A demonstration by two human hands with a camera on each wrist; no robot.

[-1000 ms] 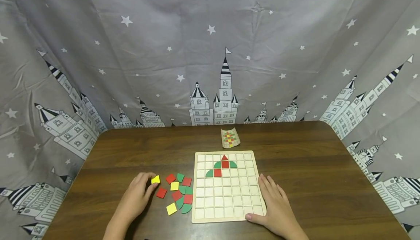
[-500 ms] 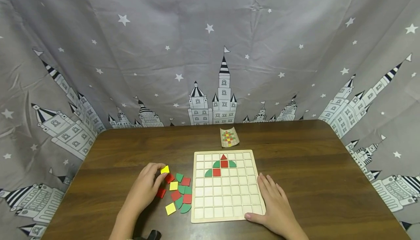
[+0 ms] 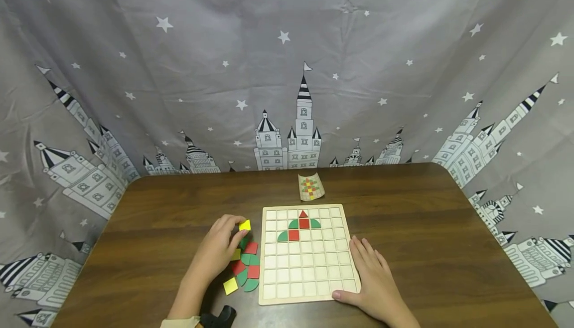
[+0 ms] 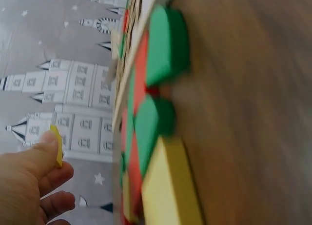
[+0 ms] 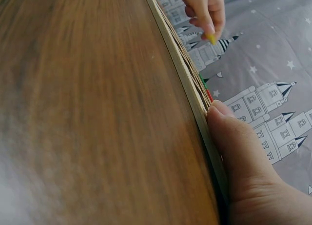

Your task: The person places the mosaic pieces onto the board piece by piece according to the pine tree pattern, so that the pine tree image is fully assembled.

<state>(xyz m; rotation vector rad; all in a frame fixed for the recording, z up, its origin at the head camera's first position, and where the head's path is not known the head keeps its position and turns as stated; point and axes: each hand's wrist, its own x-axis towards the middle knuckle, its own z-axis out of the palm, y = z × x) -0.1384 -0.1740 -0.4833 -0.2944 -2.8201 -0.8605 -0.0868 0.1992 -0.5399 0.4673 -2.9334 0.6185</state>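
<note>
Between thumb and fingertips, my left hand (image 3: pixel 216 248) pinches a yellow tile (image 3: pixel 244 225), raised above the loose tiles left of the wooden grid board (image 3: pixel 309 262). The left wrist view shows this yellow tile (image 4: pixel 57 148) at the tip of the thumb. My right hand (image 3: pixel 376 283) lies along the board's right edge with fingers straight, its thumb (image 5: pixel 239 142) on the front right corner. Near the board's top sit a red triangle (image 3: pixel 303 214), two red squares (image 3: pixel 293 235) and several green quarter circles (image 3: pixel 316 224).
Loose red tiles (image 3: pixel 253 271), green quarter circles (image 3: pixel 252 284) and yellow squares (image 3: pixel 230 286) lie left of the board, some hidden by the left hand. A small patterned card (image 3: pixel 311 187) stands behind the board. A grey castle curtain (image 3: pixel 381 44) hangs behind the wooden table (image 3: pixel 426 218).
My left hand has moved right and away from me with the yellow tile, across the loose tiles toward the board. My right hand stays at the board's edge.
</note>
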